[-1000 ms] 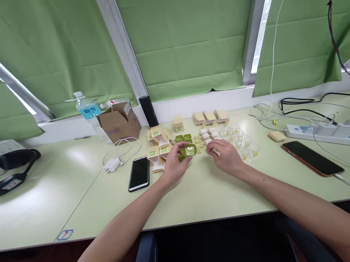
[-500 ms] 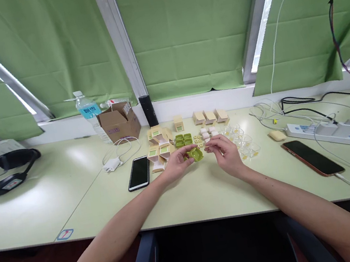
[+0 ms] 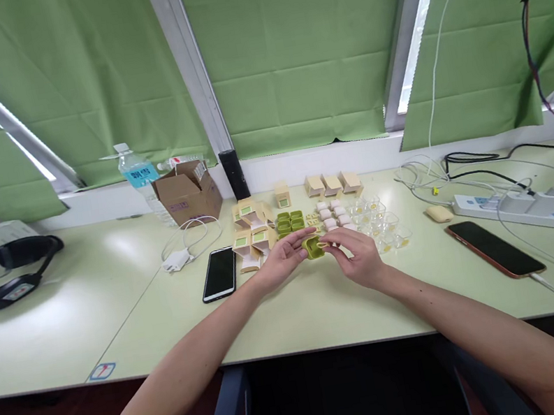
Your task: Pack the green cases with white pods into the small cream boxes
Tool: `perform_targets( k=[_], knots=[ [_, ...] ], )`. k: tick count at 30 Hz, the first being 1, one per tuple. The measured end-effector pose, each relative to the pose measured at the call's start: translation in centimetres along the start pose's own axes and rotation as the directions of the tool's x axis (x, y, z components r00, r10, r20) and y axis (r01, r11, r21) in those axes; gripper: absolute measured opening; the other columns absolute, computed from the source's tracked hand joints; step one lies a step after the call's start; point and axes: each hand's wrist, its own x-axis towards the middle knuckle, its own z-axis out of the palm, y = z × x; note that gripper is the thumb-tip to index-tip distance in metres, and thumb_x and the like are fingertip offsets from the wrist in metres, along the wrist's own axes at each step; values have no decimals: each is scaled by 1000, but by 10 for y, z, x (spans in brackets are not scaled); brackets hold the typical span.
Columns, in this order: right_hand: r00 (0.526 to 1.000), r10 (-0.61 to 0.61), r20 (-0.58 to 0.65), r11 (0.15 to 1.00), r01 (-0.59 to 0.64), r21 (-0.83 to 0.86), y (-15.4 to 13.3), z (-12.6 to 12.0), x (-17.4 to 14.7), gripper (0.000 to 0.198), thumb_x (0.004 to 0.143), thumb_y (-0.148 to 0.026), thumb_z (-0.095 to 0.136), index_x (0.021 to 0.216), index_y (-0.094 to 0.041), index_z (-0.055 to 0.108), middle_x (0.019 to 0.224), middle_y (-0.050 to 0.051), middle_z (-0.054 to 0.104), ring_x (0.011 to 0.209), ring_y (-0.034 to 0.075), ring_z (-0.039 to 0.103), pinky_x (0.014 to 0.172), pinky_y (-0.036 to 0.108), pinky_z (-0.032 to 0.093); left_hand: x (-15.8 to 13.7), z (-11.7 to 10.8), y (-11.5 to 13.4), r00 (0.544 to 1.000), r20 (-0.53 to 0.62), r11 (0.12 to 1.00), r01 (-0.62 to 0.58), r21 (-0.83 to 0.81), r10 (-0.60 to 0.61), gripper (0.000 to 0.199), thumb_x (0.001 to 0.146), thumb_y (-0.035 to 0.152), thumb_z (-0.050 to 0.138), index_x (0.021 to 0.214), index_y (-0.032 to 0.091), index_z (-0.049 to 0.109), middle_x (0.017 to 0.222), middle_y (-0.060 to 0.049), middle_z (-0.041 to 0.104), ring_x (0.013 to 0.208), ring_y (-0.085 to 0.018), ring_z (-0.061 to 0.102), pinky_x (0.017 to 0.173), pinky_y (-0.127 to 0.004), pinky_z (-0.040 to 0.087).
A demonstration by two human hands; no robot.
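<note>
My left hand (image 3: 286, 260) is closed around the near side of a small green square cup (image 3: 313, 249), its open top tipped toward me. My right hand (image 3: 357, 256) pinches a small yellow piece (image 3: 322, 244) at the right rim of that cup; the fingers partly hide it. Behind the hands stand several more green cups (image 3: 290, 220). Small yellow pieces (image 3: 313, 220) lie beside them, followed by rows of pale pink blocks (image 3: 330, 213) and clear plastic cups (image 3: 384, 219) to the right.
Cream cartons (image 3: 250, 233), some opened, sit left of the green cups, with others (image 3: 332, 185) at the back. A phone (image 3: 219, 274) and a brown box (image 3: 188, 194) are on the left. On the right are a power strip (image 3: 516, 208), cables and another phone (image 3: 495, 247).
My right hand has moved left and down, bringing the yellow piece to the green cup. More of the pink blocks now show behind it. The left hand has barely shifted.
</note>
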Motion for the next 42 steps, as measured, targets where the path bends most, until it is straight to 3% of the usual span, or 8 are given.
perform_targets(
  k=[9, 20, 29, 36, 42],
  knots=[
    [991, -7, 134, 977, 35, -212, 2, 0, -2, 17, 100, -19, 58, 94, -24, 73, 85, 6, 73, 75, 21, 60, 65, 37, 46, -1, 3, 0, 999, 36, 999, 37, -32, -36, 57, 86, 38, 83, 138, 23, 66, 141, -16, 66, 133, -30, 62, 109, -41, 49],
    [985, -62, 162, 964, 101, -244, 1, 2, -3, 21, 99, -15, 57, 87, -24, 72, 82, 4, 71, 73, 20, 52, 63, 37, 40, -2, 4, 0, 996, 67, 998, 54, -33, -51, 52, 87, 34, 83, 134, 22, 67, 139, -16, 68, 128, -28, 65, 104, -37, 52],
    [981, -45, 189, 977, 83, -194, 5, 4, -4, 29, 102, -20, 55, 79, -25, 72, 70, 3, 65, 67, 18, 51, 60, 34, 39, -2, 5, 4, 988, 110, 993, 109, -40, -104, 51, 85, 30, 84, 132, 20, 66, 127, -15, 71, 110, -21, 70, 93, -32, 55],
    [979, -71, 193, 993, 88, -83, 14, -1, 1, 20, 102, -21, 55, 99, -26, 74, 83, 5, 75, 72, 20, 60, 63, 36, 48, 2, 3, 1, 1000, 0, 999, 28, -27, -28, 56, 80, 38, 88, 129, 20, 66, 121, -14, 73, 102, -19, 70, 88, -31, 55],
    [992, 13, 123, 999, -8, -41, 17, -6, -3, 27, 100, -21, 58, 125, -27, 65, 101, 8, 76, 86, 24, 69, 71, 41, 59, 6, -1, 1, 969, -234, 995, -55, 83, 73, 56, 74, 47, 91, 114, 18, 65, 117, -11, 68, 108, -20, 65, 93, -32, 54]
  ],
)
